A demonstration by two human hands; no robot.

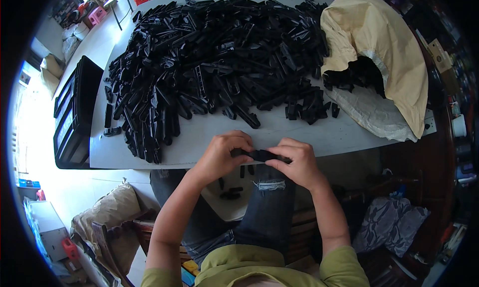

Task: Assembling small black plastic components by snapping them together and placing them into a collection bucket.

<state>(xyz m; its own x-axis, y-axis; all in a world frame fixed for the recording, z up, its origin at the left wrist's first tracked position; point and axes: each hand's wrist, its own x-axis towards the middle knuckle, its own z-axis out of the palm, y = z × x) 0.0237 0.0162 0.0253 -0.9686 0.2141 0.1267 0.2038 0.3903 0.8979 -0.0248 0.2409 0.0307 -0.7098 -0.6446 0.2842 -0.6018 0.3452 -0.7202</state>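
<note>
Part [260, 155], black, elongated, at ctr of frame slightly below mid-ht, by near edge of worktop [324, 140]. L hand [222, 152]: fingers closed on its left end. R hand [298, 159]: fingers closed on its right end, thumb below. Exact shape partly hidden by grip. Pile [214, 62] of similar black parts covers worktop, upper ctr, w/ a few loose pcs at its margins. Cream sack [374, 27], upper right, lies mouth open w/ dark pcs inside. Black crate [75, 117] at mid-left, beside worktop. Small black pcs [231, 193], lower ctr, below worktop edge.
</note>
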